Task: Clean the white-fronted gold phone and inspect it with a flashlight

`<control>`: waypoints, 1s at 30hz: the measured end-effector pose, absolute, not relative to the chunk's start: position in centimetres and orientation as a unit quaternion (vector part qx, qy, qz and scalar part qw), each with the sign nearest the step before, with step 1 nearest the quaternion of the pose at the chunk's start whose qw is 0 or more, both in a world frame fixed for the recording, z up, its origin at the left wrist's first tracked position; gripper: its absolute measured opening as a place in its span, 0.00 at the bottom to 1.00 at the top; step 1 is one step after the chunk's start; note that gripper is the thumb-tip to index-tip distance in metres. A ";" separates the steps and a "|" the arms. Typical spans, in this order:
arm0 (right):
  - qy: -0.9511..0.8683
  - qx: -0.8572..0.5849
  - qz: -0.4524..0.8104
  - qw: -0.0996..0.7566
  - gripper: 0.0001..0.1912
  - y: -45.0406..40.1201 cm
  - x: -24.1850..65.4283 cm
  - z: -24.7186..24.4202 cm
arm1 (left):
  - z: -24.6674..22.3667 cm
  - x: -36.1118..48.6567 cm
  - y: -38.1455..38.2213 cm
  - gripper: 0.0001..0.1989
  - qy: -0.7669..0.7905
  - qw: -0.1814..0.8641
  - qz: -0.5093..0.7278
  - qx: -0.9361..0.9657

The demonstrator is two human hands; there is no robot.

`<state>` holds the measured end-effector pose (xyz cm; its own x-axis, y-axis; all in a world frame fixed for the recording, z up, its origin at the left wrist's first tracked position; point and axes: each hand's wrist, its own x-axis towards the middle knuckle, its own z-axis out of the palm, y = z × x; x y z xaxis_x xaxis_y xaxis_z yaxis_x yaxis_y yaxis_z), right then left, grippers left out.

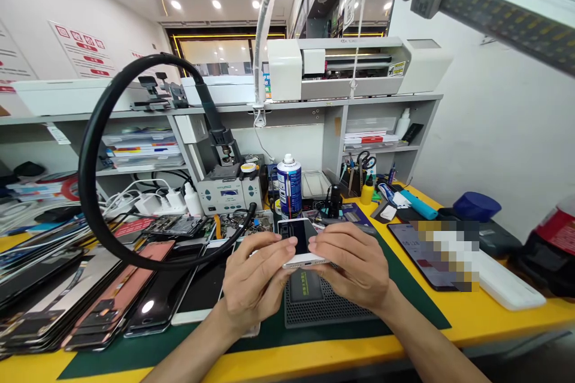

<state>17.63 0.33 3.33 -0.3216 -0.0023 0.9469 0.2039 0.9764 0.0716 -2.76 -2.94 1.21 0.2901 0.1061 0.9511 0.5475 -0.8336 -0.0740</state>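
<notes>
A white-edged phone (pixel 302 238) with a dark screen is held between both hands, its bottom edge with the port facing me. My left hand (pixel 258 275) grips its left side, thumb underneath and fingertips on the screen edge. On the right side, my right hand (pixel 353 263) holds it the same way, fingertips at the screen. Below the phone lies a grey perforated mat (pixel 332 311) with a dark square on it, on a green work mat (pixel 413 305).
Phone screens and parts (pixel 121 281) are piled at the left under a thick black hose (pixel 87 173). A spray can (pixel 290 188) stands behind the phone, beside a soldering station (pixel 229 194). Another phone (pixel 415 254) and a white case (pixel 512 281) lie right. A lamp (pixel 503 18) hangs above.
</notes>
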 end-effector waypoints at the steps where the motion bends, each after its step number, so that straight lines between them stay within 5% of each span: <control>1: -0.807 -0.060 -0.066 0.584 0.11 0.3 17.6 3.3 | 1.3 -2.6 -3.0 0.16 -0.206 0.187 -0.561 -0.779; 10: -0.736 -0.044 0.329 0.590 0.14 -1.1 16.3 2.0 | 0.4 -1.6 -4.0 0.22 -0.176 0.053 -0.614 -0.768; 20: -0.696 -0.003 0.302 0.651 0.20 -2.6 15.0 1.6 | 1.4 -1.3 -5.1 0.18 -0.150 0.046 -0.633 -0.758; 30: -0.705 0.011 0.272 0.655 0.12 -2.9 14.9 1.7 | 0.7 -1.7 -5.9 0.18 -0.152 0.022 -0.625 -0.766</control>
<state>14.92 -2.89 1.65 -0.1430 0.3408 0.9292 -0.3710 0.8519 -0.3696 -1.68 -5.90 0.66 0.1734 0.2058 0.9631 0.2607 -0.9526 0.1566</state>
